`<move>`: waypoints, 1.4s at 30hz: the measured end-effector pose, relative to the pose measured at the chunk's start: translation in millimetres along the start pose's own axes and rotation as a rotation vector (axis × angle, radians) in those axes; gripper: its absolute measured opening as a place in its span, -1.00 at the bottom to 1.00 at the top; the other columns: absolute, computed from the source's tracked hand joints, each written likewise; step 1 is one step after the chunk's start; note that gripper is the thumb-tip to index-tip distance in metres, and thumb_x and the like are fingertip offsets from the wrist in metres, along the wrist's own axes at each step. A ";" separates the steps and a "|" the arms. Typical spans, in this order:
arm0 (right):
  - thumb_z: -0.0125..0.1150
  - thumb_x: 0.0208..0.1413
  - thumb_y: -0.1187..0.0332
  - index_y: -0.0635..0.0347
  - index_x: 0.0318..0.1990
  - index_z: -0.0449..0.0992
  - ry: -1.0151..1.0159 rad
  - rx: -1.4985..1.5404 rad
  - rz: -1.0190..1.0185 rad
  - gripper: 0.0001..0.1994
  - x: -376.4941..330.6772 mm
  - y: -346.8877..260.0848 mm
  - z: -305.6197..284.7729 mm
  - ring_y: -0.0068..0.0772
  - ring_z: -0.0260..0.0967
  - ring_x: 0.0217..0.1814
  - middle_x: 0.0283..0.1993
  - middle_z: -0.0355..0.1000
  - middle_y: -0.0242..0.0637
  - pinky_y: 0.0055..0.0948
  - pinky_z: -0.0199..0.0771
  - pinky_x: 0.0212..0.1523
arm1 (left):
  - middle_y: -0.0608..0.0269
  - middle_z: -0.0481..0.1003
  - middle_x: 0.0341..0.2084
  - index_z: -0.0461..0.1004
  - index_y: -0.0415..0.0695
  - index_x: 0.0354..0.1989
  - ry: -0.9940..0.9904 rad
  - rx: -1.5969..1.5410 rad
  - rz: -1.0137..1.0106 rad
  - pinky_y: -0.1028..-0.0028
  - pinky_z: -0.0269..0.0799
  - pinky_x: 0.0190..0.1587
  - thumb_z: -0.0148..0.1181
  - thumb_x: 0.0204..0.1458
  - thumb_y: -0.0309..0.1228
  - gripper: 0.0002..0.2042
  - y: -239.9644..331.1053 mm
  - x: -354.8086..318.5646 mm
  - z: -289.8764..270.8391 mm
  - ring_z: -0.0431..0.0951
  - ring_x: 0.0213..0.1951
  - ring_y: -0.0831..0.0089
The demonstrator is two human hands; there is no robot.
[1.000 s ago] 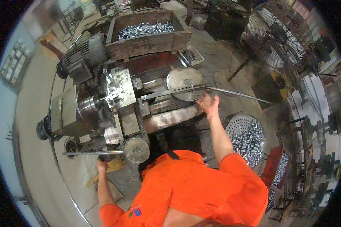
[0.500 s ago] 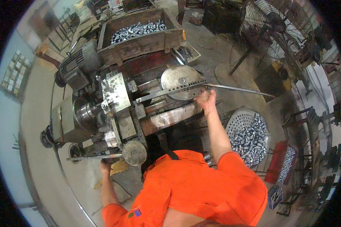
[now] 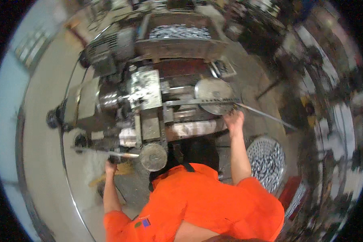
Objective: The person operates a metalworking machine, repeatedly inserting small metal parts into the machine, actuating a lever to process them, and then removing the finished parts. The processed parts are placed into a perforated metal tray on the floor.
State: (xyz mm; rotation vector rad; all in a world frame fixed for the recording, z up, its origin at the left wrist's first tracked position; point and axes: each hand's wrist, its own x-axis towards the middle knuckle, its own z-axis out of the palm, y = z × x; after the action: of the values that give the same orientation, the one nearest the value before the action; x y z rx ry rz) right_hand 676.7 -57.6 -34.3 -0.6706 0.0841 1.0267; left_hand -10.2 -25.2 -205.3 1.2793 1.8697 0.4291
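A metal lathe-like machine [image 3: 149,91] stands before me. Low on its left side, my left hand [image 3: 111,166] is closed at a metal rod [image 3: 105,152], which runs to a small round wheel [image 3: 153,157]; its fingers are dark and partly hidden. My right hand [image 3: 234,119] is up at the lower right rim of a large metal disc [image 3: 213,90], fingers curled; blur hides what they grip. Across that disc lies a flat bar [image 3: 185,102] with a row of holes. From its right end a long thin lever [image 3: 266,115] slopes down to the right.
Behind the machine is a wooden crate [image 3: 179,49] of shiny metal parts, with a motor [image 3: 109,46] to its left. A perforated round tray [image 3: 257,147] of similar parts and a red trough [image 3: 288,190] stand to my right. A straw-coloured broom [image 3: 119,170] lies near my left hand.
The whole view has swung, so the machine sits further right and more level, with blur. Both hands keep about the same places at the rod and the disc.
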 end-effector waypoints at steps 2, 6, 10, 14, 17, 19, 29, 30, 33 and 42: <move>-0.03 -0.01 0.38 0.29 -0.06 0.34 0.038 -0.155 -0.119 -0.67 -10.8 -4.4 -12.2 -0.19 0.25 -0.06 -0.08 0.31 -0.17 -0.20 0.30 -0.12 | -0.13 0.51 -0.47 0.36 -0.40 -0.23 0.087 0.080 -0.074 0.28 0.48 -0.49 0.21 -0.11 -0.26 -0.59 -25.8 -5.2 -9.8 0.58 -0.50 0.18; -0.01 0.01 0.50 0.35 -0.14 0.46 0.109 -0.691 -0.638 -0.74 -41.0 -35.3 8.0 -0.36 0.38 -0.25 -0.22 0.42 -0.18 -0.45 0.36 -0.26 | -0.11 0.51 -0.48 0.37 -0.33 -0.15 0.032 0.182 -0.153 0.27 0.47 -0.35 0.24 -0.15 -0.12 -0.48 35.9 -54.4 -17.2 0.57 -0.47 0.12; -0.10 -0.13 0.65 0.36 -0.21 0.49 -0.213 -1.033 -0.747 -0.69 -82.1 -12.5 143.6 -0.49 0.37 -0.29 -0.26 0.45 -0.26 -0.53 0.38 -0.24 | -0.12 0.49 -0.32 0.44 -0.21 -0.14 0.111 0.421 -0.104 0.23 0.38 -0.13 0.23 -0.16 -0.15 -0.55 12.0 -69.5 -47.9 0.48 -0.16 0.08; 0.04 -0.34 0.53 0.25 -0.29 0.52 -1.043 -1.365 -0.760 -0.68 -108.5 84.1 255.4 -0.45 0.42 -0.27 -0.29 0.47 -0.26 -0.53 0.39 -0.18 | -0.04 0.49 -0.49 0.43 -0.17 -0.12 0.200 0.087 0.025 0.32 0.39 -0.29 0.18 -0.10 -0.23 -0.62 55.6 -101.2 -123.7 0.52 -0.37 0.18; 0.16 -0.42 0.38 0.20 -0.37 0.53 -1.519 -1.565 -0.911 -0.70 -118.2 172.9 304.8 -0.05 0.35 -0.13 -0.19 0.43 -0.12 -0.27 0.33 -0.06 | 0.09 0.45 -0.58 0.41 -0.21 -0.11 0.512 0.182 0.245 0.40 0.34 -0.42 0.11 -0.03 -0.36 -0.69 111.9 -152.6 -189.1 0.45 -0.53 0.37; 0.16 -0.46 0.27 0.16 -0.49 0.57 -1.643 -1.999 -1.022 -0.73 -100.7 231.6 315.0 -0.02 0.34 -0.24 -0.40 0.44 -0.12 -0.21 0.37 -0.19 | 0.10 0.45 -0.58 0.42 -0.21 -0.11 0.662 0.242 0.268 0.43 0.34 -0.44 0.08 0.01 -0.38 -0.72 136.8 -186.7 -230.6 0.42 -0.55 0.43; 0.10 -0.53 0.32 0.34 -0.61 0.50 -1.520 -2.021 -0.930 -0.74 -103.4 271.3 314.7 0.02 0.38 -0.32 -0.51 0.43 0.03 -0.25 0.45 -0.23 | -0.10 0.48 -0.47 0.47 -0.28 -0.35 0.837 0.341 -0.302 0.15 0.35 -0.24 0.08 -0.12 0.14 -0.42 50.8 -248.9 -180.8 0.49 -0.35 -0.03; 0.10 -0.52 0.32 0.34 -0.61 0.50 -1.522 -2.024 -0.921 -0.74 -102.5 272.4 317.0 0.02 0.38 -0.31 -0.50 0.43 0.03 -0.24 0.45 -0.23 | -0.08 0.48 -0.45 0.46 -0.29 -0.37 0.813 0.337 -0.271 0.21 0.37 -0.26 0.11 -0.14 0.12 -0.43 64.6 -254.3 -166.7 0.50 -0.34 0.00; 0.11 -0.46 0.31 0.31 -0.58 0.52 -1.516 -2.088 -0.884 -0.75 -97.4 272.2 309.4 0.01 0.38 -0.28 -0.46 0.45 0.01 -0.22 0.44 -0.20 | -0.10 0.47 -0.49 0.44 -0.29 -0.39 0.813 0.537 -0.295 0.20 0.38 -0.30 0.23 -0.18 -0.04 -0.54 105.9 -255.1 -135.6 0.49 -0.37 -0.01; 0.13 -0.40 0.21 0.27 -0.62 0.54 -1.384 -2.118 -1.108 -0.73 -94.7 188.0 358.0 -0.02 0.41 -0.43 -0.58 0.44 -0.05 -0.22 0.44 -0.24 | -0.02 0.47 -0.57 0.40 -0.30 -0.41 0.518 0.362 0.024 0.31 0.40 -0.46 0.25 -0.16 -0.31 -0.71 101.9 -196.7 -196.9 0.52 -0.51 0.19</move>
State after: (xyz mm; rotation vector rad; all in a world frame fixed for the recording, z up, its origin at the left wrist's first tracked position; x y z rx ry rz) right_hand 388.2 131.4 197.1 -1.3191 -2.5659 -0.1351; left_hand -69.4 -125.2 67.4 1.5317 2.4524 0.4827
